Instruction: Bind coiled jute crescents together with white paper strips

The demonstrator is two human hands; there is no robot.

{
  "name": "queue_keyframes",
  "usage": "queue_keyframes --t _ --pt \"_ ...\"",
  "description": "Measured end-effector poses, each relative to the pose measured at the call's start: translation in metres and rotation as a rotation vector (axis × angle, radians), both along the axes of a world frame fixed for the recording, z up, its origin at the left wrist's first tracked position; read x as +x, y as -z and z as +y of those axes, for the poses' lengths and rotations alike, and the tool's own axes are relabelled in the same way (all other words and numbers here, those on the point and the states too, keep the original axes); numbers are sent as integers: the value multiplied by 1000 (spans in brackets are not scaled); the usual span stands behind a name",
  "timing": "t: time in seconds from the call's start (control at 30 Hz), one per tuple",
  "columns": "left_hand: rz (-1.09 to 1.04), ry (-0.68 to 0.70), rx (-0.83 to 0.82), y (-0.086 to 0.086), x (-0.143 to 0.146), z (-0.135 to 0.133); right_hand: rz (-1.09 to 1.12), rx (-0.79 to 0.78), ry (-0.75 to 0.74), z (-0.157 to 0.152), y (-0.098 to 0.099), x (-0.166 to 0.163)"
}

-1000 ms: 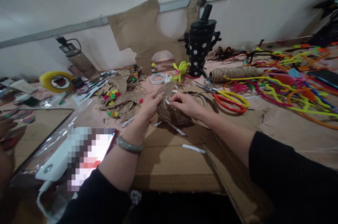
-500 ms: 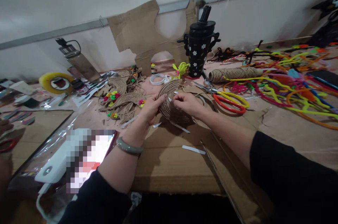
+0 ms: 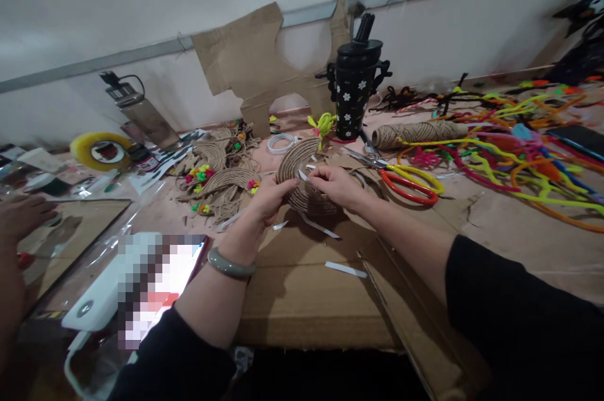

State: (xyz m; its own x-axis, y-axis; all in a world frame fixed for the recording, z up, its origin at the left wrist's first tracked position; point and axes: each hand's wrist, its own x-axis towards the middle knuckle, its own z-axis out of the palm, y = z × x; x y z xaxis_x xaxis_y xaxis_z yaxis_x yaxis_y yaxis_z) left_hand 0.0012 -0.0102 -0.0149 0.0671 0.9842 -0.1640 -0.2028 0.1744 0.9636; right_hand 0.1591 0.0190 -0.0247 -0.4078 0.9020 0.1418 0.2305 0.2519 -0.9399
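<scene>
A curved piece covered in rows of brown twine (image 3: 293, 165) is tilted up above the cardboard. My left hand (image 3: 268, 201) grips its left edge, thumb on top. My right hand (image 3: 340, 188) pinches a small white strip (image 3: 302, 175) at the inner side of the curve. More white strips lie around, one hanging under the piece and a loose white strip (image 3: 346, 269) on the cardboard sheet (image 3: 302, 300). Just right of my right hand lie scissors with red and yellow handles (image 3: 409, 187).
Twine pieces with coloured beads (image 3: 231, 179) lie left of my hands. A black flowered cup (image 3: 353, 96), a twine roll (image 3: 418, 135) and bright pipe cleaners (image 3: 514, 162) stand or lie behind and right. A phone (image 3: 165, 288) and white power bank (image 3: 111, 281) lie left, near another person's hand (image 3: 28, 215).
The twine piece has turned slightly in my left hand, and more of the white strip shows at my right fingertips. At the far left, another person's hand has moved further into view.
</scene>
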Motion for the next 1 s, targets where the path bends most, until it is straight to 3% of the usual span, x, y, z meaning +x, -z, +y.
queue_keyframes --t 0.43,0.6,0.73,1.0 --pt "-80 -61 13 -4 -6 2 0 -215 -133 0 0 2" --pt "-95 -99 -19 -9 -10 3 156 -227 -42 3 0 2" --pt "-139 -165 -39 -14 -14 5 323 -287 47 6 -11 7" --pt "-242 -241 -39 -13 -21 10 535 8 116 4 -59 41"
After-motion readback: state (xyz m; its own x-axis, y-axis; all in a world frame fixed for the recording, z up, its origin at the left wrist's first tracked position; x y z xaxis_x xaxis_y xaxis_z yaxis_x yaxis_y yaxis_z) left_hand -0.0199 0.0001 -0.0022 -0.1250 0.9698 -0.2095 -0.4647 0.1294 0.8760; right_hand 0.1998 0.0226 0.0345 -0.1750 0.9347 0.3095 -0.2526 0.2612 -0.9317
